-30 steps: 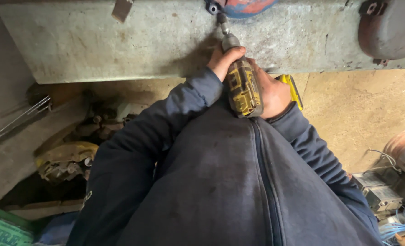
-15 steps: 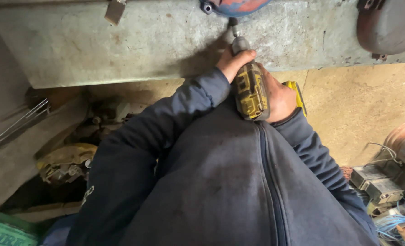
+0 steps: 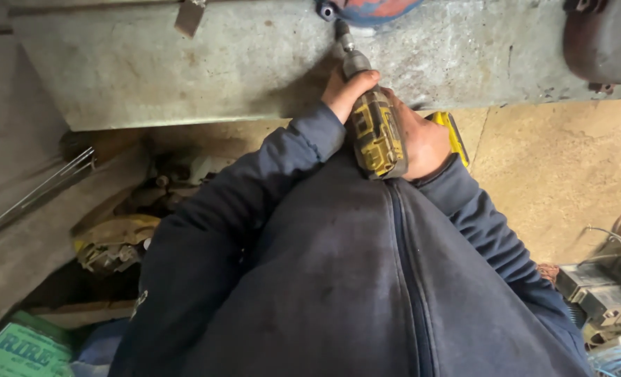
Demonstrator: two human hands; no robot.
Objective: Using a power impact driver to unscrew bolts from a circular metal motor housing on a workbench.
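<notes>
gripping a yellow and black drill [image 3: 376,136], right hand [image 3: 422,143] with fingers wrapped round its body, left hand [image 3: 345,91] closed near its nose, bit tip against the grey metal panel [image 3: 185,70], dark jacket [image 3: 338,279] below

A scuffed yellow-and-black power driver [image 3: 375,136] stands out against a mottled grey metal panel [image 3: 185,66] flecked with rust-brown. Dark navy sleeves and jacket [image 3: 338,279] fill the foreground, above a tan floor [image 3: 555,174] and a green printed box [image 3: 20,349].
</notes>
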